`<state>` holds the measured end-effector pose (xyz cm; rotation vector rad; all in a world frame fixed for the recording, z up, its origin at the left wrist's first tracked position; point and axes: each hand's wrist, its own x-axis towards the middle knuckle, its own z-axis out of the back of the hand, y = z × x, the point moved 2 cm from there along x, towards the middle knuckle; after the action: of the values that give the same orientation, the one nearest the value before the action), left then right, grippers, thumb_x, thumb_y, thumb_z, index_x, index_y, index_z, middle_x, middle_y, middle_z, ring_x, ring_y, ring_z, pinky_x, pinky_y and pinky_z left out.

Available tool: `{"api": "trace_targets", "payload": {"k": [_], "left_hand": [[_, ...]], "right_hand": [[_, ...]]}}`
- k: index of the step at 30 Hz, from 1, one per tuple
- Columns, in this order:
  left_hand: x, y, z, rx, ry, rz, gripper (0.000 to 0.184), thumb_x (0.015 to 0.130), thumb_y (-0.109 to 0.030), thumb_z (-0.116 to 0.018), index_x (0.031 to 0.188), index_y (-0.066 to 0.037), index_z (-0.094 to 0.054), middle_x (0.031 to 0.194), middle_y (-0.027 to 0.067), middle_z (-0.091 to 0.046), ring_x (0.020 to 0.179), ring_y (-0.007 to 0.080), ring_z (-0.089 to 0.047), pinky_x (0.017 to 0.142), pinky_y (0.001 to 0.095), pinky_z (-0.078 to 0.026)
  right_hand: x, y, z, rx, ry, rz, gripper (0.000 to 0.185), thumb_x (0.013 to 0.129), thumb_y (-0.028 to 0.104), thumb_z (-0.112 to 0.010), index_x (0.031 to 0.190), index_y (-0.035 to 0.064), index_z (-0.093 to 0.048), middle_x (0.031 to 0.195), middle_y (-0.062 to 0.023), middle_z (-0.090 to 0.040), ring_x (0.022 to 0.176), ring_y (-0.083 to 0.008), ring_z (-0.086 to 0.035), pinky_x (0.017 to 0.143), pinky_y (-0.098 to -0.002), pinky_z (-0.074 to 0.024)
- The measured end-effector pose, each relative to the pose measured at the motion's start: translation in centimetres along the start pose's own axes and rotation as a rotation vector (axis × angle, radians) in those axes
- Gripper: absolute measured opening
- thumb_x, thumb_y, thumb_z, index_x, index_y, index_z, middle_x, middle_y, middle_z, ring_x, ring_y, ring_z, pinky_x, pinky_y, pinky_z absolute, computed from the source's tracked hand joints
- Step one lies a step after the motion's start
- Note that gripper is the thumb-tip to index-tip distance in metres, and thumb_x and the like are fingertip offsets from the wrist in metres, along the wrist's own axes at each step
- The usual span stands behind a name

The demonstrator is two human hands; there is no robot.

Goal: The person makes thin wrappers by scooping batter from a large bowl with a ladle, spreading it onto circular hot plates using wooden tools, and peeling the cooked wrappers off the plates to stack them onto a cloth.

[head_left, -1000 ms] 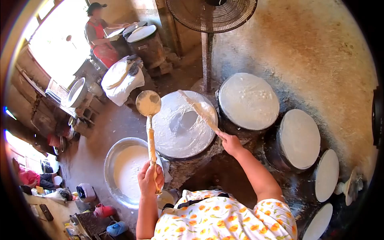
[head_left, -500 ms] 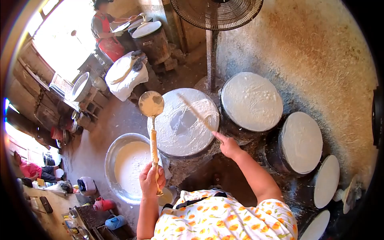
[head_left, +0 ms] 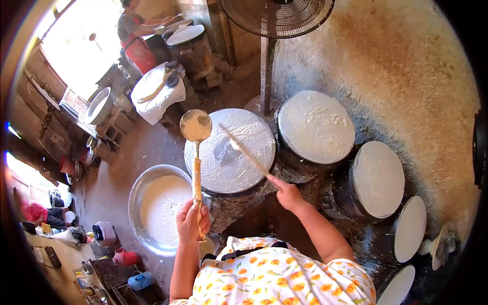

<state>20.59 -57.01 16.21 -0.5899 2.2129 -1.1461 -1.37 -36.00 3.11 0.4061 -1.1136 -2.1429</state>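
My left hand [head_left: 192, 222] is wrapped round the yellowish handle of a ladle [head_left: 197, 175], held upright with its round bowl over the left edge of a wide round griddle [head_left: 223, 178]. White batter is spread over that griddle, with a greyer patch near its middle. My right hand [head_left: 288, 193] grips a thin, flat wooden stick [head_left: 250, 156], index finger lying along it. The stick slants up and left across the griddle; I cannot tell whether it touches the batter. Below and left of the griddle, a metal basin [head_left: 133, 206] holds white liquid batter [head_left: 165, 211].
More white-topped round drums [head_left: 316, 127] curve along the right beside the wall. A fan [head_left: 278, 20] stands at the top. Farther back, a person in a red apron [head_left: 138, 53] works by another drum [head_left: 189, 53], near a cloth-covered stack [head_left: 160, 99]. Someone else sits at far left.
The stick's tip has shifted slightly left and down over the griddle. My left hand keeps the ladle nearly still. The whole view has moved a little, and the far worker leans differently.
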Motion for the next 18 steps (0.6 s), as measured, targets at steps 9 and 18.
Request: {"api": "trace_targets", "payload": {"k": [9,18], "left_hand": [[-0.4,0.1,1.8,0.010,0.034,0.019,0.012,0.094,-0.014,-0.047,0.094,-0.003,-0.050,0.074,0.0049,-0.051,0.044,0.0084,-0.043,0.033,0.0220,-0.036],[-1.7,-0.8,2.6,0.129,-0.003,0.077,0.010,0.093,-0.012,-0.045,0.091,-0.004,-0.051,0.067,0.0024,-0.051,0.044,0.0084,-0.044,0.035,0.0229,-0.036]], "right_hand": [[-2.0,1.7,-3.6,-0.096,0.130,-0.099,0.063,0.080,0.004,-0.043,0.135,0.0362,-0.042,0.084,-0.0283,-0.060,0.077,-0.0436,-0.060,0.070,-0.0500,-0.0479],[3.2,1.7,-0.9,-0.112,0.056,-0.153,0.066,0.079,-0.003,-0.041,0.135,0.0305,-0.044,0.107,-0.0263,-0.059,0.094,-0.0387,-0.060,0.082,-0.0423,-0.0473]]}}
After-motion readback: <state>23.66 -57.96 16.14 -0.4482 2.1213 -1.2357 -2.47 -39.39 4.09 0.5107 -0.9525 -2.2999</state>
